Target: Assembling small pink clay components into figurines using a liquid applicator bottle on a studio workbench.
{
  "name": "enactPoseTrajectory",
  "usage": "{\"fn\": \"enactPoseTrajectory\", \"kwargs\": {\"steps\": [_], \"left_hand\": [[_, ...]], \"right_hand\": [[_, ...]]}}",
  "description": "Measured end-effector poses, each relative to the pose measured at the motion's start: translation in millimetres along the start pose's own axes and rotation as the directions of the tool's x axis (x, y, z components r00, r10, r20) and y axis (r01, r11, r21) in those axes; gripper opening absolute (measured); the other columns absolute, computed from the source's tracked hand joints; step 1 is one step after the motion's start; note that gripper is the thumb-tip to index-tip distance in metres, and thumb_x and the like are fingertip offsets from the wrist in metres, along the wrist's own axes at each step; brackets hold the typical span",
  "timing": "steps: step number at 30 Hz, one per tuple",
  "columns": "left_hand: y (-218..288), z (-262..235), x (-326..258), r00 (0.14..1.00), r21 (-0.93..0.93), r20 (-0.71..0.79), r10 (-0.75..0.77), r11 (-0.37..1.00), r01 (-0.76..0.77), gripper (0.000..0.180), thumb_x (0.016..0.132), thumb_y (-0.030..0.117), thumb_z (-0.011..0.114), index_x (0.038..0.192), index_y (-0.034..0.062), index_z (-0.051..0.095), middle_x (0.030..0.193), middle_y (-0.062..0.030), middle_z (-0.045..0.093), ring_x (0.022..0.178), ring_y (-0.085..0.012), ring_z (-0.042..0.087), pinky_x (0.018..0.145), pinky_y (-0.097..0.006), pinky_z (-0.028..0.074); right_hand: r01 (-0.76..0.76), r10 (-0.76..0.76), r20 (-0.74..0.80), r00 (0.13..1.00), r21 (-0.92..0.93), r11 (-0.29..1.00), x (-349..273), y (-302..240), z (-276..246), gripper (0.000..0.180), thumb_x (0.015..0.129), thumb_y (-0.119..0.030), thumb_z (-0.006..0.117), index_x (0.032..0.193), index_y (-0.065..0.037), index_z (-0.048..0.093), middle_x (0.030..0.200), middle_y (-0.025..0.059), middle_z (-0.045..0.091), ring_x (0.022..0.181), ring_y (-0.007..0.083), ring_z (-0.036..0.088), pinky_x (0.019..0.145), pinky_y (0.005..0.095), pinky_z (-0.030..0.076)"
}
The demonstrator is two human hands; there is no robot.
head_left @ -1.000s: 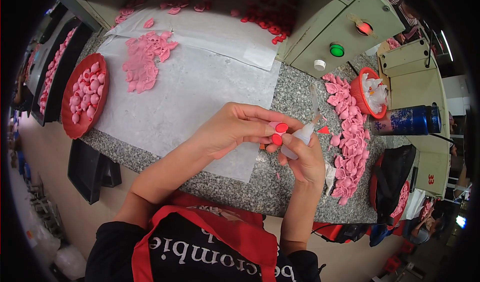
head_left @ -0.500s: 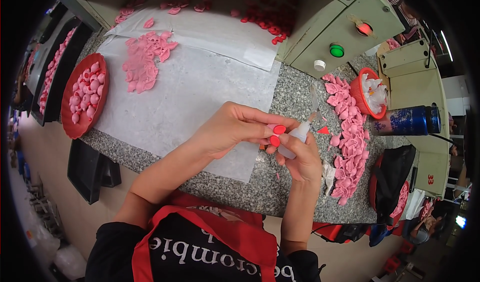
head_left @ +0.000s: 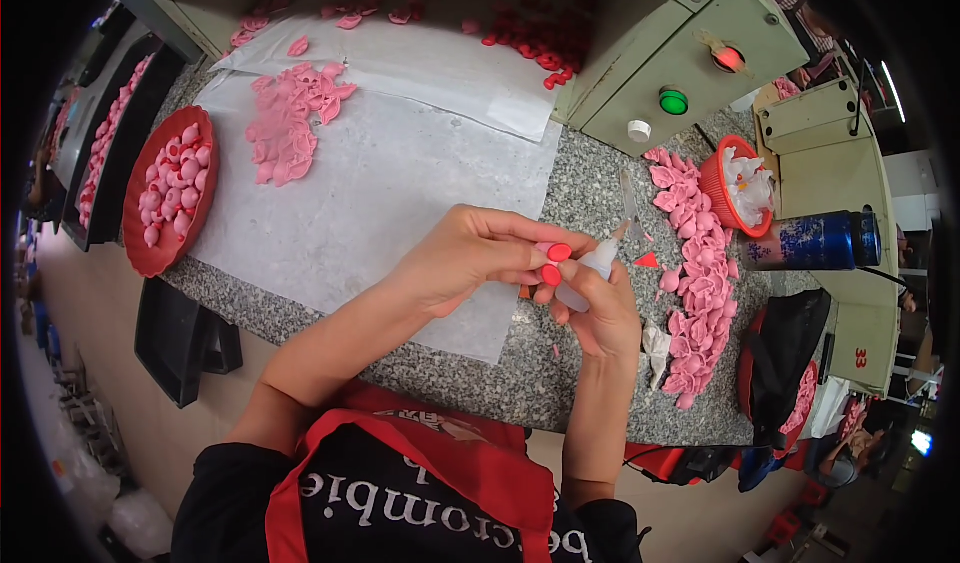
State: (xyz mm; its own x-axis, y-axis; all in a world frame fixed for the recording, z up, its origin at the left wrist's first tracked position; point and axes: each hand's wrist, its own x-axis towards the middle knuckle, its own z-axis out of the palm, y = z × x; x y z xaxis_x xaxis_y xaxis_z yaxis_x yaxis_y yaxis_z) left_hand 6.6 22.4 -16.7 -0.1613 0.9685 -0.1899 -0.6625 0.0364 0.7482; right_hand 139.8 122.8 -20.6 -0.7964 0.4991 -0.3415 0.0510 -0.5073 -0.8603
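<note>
Over the table's near part my left hand [head_left: 452,261] pinches a small pink piece with two red oval discs [head_left: 559,252] between thumb and fingertips. Close against it on the right, my right hand [head_left: 604,308] is closed around a small white squeeze bottle [head_left: 597,260] with a narrow nozzle pointing up and right. The right thumb tip is at the lower red disc. Most of the pink piece and the bottle's body are hidden by my fingers.
White paper [head_left: 400,178] covers the granite table, with thin pink pieces [head_left: 290,128] on it. A red bowl [head_left: 143,248] of round pink pieces stands left. Rightward are a pink pile [head_left: 697,298], a red tub [head_left: 713,185], a blue cylinder [head_left: 815,241] and a green-grey cabinet [head_left: 625,93].
My right hand and the squeeze bottle have shifted slightly left. The lower red disc has turned a little and shows more of its face. My left hand has barely moved.
</note>
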Motion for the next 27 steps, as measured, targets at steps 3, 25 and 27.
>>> {"fn": "enactPoseTrajectory", "kwargs": {"steps": [3, 25, 27], "left_hand": [[-8.8, -7.1, 4.3, 0.999, -0.273, 0.05, -0.02, 0.961, 0.033, 0.036, 0.082, 0.002, 0.049, 0.117, -0.004, 0.044, 0.103, -0.0172, 0.056, 0.088, -0.02, 0.056, 0.078, -0.028, 0.047], [-20.1, -14.2, 5.2, 0.993, -0.316, 0.116, -0.025, 0.947, 0.061, 0.031, 0.081, 0.013, 0.058, 0.108, 0.0, 0.05, 0.094, -0.0084, 0.059, 0.087, -0.0142, 0.058, 0.081, -0.027, 0.047], [-26.9, -14.3, 7.4, 0.991, -0.363, 0.122, -0.061, 0.926, 0.102, 0.031, 0.083, 0.016, 0.056, 0.108, -0.0009, 0.049, 0.094, -0.0093, 0.059, 0.086, -0.0146, 0.059, 0.078, -0.025, 0.048]], "right_hand": [[0.155, -0.172, -0.138, 0.975, -0.122, 0.98, -7.4, -8.5, 16.8, 0.034, 0.075, -0.011, 0.059, 0.104, 0.006, 0.051, 0.079, 0.0084, 0.06, 0.058, 0.0115, 0.058, 0.039, 0.017, 0.04], [0.624, -0.854, 0.113, 0.508, -0.732, 0.274, -12.8, 2.1, 28.3, 0.015, 0.066, 0.005, 0.067, 0.077, 0.0, 0.058, 0.081, 0.0074, 0.052, 0.066, 0.0119, 0.052, 0.055, 0.0205, 0.042], [0.613, -0.804, 0.064, 0.591, -0.684, 0.396, -12.5, 3.3, 20.1, 0.014, 0.068, 0.004, 0.066, 0.079, 0.001, 0.058, 0.083, 0.0079, 0.054, 0.064, 0.0108, 0.053, 0.051, 0.019, 0.041]]}}
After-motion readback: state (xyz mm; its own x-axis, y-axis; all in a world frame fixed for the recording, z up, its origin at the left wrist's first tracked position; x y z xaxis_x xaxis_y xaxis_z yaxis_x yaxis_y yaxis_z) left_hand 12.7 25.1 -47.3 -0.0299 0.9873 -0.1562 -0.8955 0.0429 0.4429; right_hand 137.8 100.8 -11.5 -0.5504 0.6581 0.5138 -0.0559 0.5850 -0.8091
